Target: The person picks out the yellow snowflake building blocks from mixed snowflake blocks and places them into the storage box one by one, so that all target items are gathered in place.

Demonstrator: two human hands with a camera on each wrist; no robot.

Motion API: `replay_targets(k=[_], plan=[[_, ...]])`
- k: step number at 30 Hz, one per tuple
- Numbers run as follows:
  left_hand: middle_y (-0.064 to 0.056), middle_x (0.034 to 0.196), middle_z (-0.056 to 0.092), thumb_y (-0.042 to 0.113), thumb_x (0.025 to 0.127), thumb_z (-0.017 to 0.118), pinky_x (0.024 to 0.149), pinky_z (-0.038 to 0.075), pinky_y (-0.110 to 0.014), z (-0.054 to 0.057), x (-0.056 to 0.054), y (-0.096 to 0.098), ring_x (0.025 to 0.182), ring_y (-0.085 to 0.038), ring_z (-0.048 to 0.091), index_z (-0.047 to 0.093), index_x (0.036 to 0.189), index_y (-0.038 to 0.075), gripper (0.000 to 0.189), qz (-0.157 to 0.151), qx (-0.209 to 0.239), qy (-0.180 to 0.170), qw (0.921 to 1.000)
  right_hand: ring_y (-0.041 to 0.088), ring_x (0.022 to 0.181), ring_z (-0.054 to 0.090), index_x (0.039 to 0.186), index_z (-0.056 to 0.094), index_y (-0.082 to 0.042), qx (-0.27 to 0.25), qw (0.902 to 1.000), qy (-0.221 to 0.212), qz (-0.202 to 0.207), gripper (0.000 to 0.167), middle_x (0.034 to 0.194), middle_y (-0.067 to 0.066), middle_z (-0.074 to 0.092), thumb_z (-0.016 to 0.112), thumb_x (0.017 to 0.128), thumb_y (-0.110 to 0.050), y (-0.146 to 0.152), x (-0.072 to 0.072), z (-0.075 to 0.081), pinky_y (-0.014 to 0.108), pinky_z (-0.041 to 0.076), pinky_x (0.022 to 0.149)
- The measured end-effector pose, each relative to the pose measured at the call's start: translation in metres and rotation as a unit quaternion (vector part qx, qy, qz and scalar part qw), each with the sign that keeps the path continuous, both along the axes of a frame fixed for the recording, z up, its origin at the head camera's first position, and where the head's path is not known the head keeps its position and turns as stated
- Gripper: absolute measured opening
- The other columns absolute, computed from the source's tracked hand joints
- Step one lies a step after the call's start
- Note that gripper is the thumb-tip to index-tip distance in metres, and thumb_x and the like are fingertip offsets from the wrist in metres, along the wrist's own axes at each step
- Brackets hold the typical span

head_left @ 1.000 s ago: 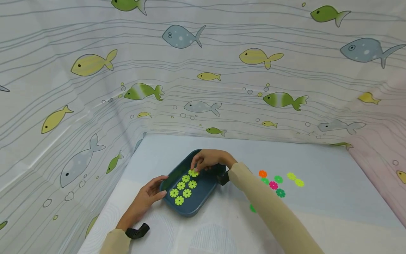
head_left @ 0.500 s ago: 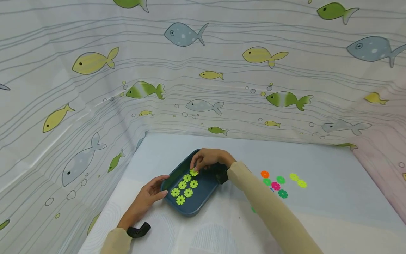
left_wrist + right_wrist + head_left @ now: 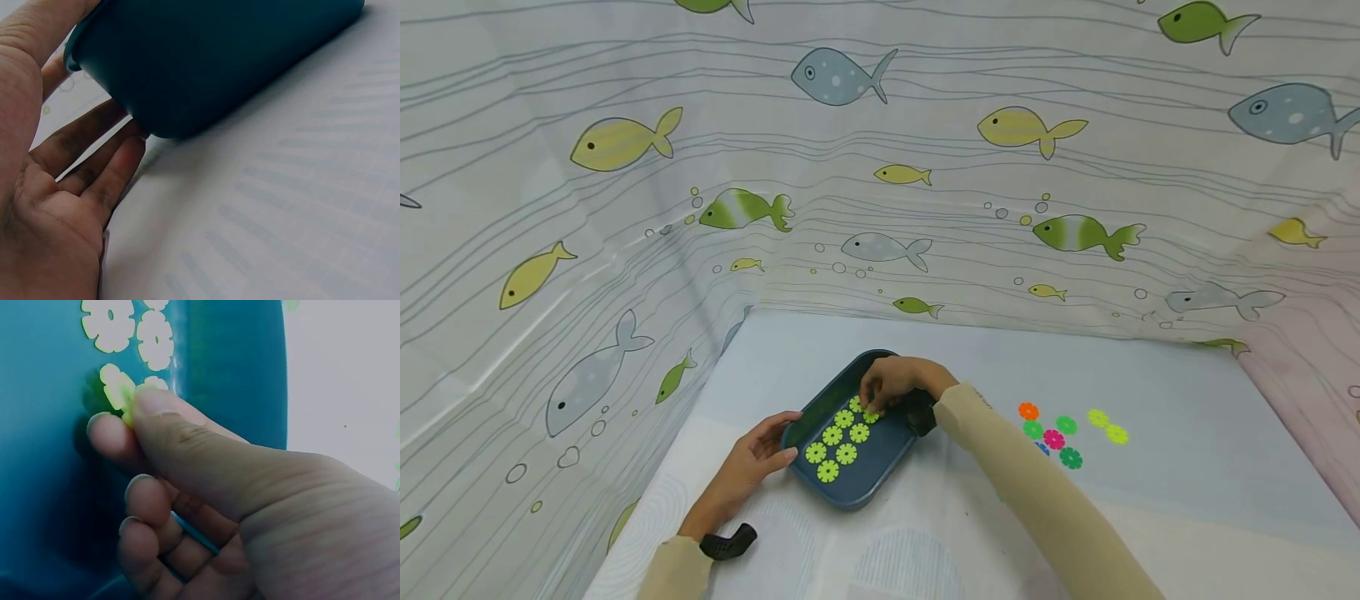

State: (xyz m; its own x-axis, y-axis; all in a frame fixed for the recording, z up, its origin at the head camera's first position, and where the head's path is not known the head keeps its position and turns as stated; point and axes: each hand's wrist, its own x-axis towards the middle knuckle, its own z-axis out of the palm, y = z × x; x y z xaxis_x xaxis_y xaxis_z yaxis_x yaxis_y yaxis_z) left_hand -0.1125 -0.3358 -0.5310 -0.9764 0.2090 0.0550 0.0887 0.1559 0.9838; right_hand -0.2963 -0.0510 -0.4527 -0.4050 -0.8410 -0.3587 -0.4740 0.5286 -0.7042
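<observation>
A dark blue tray (image 3: pixel 880 473) stands tilted across the white surface. At its left end my left hand (image 3: pixel 752 457) holds it, thumb at the rim and fingers against the outer wall (image 3: pixel 206 69). Inside, several yellow-green notched discs (image 3: pixel 832 435) lie flat in two rows. My right hand (image 3: pixel 897 379) reaches into the tray from the right. Between thumb and index finger it pinches another yellow-green notched disc (image 3: pixel 116 387), tipped on edge close to the tray floor. The other right fingers curl below, holding nothing.
Right of the tray lie loose notched discs: an orange one (image 3: pixel 1028 411), a pink one (image 3: pixel 1054 439), several green ones (image 3: pixel 1071 458) and two yellow ones (image 3: pixel 1117 434). A blue one is partly behind the right sleeve (image 3: pixel 1037 492). A fish-patterned curtain (image 3: pixel 880 208) surrounds the surface.
My right hand has moved slightly right from the end of the left row, where a disc now lies, and holds a disc at the right row. My left hand stays on the tray.
</observation>
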Motion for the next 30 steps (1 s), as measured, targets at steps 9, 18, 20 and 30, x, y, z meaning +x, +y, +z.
replay_targets(k=[9, 18, 20, 30], plan=[[-0.014, 0.158, 0.040, 0.010, 0.099, 0.070, 0.109, 0.035, -0.014, -0.0002, -0.0003, 0.0005, 0.140, 0.002, 0.040, 0.047, 0.152, 0.010, 0.058, 0.001, 0.007, -0.004, 1.0000, 0.017, 0.073, 0.067, 0.104, 0.077, -0.010, 0.020, 0.9997, 0.007, -0.012, 0.009, 0.083, 0.005, 0.074, 0.075, 0.095, -0.010, 0.0010, 0.0016, -0.0043, 0.025, 0.050, 0.062], [-0.014, 0.159, 0.039, 0.011, 0.099, 0.069, 0.109, 0.034, -0.013, 0.0015, 0.0003, 0.0007, 0.139, 0.002, 0.041, 0.046, 0.152, 0.011, 0.058, 0.000, 0.006, -0.005, 1.0000, 0.018, 0.071, 0.067, 0.103, 0.077, -0.011, 0.023, 0.9993, 0.026, -0.011, 0.010, 0.082, 0.005, 0.073, 0.077, 0.093, -0.011, 0.0006, 0.0016, -0.0063, 0.025, 0.049, 0.060], [-0.015, 0.159, 0.039, 0.011, 0.100, 0.069, 0.108, 0.035, -0.013, 0.0015, 0.0003, 0.0007, 0.139, 0.002, 0.041, 0.046, 0.153, 0.010, 0.058, -0.001, 0.003, -0.002, 1.0000, 0.018, 0.071, 0.067, 0.103, 0.077, -0.011, 0.021, 0.9993, 0.029, -0.009, 0.010, 0.081, 0.005, 0.073, 0.077, 0.093, -0.010, 0.0006, 0.0014, -0.0057, 0.025, 0.050, 0.060], [-0.016, 0.159, 0.038, 0.009, 0.099, 0.069, 0.109, 0.034, -0.013, 0.0019, 0.0008, 0.0006, 0.139, 0.003, 0.040, 0.046, 0.152, 0.010, 0.058, 0.000, 0.009, -0.001, 1.0000, 0.019, 0.072, 0.065, 0.110, 0.075, -0.007, -0.038, 0.9992, 0.007, -0.006, 0.013, 0.088, 0.008, 0.074, 0.073, 0.097, -0.011, 0.0070, -0.0027, 0.0000, 0.028, 0.052, 0.063]])
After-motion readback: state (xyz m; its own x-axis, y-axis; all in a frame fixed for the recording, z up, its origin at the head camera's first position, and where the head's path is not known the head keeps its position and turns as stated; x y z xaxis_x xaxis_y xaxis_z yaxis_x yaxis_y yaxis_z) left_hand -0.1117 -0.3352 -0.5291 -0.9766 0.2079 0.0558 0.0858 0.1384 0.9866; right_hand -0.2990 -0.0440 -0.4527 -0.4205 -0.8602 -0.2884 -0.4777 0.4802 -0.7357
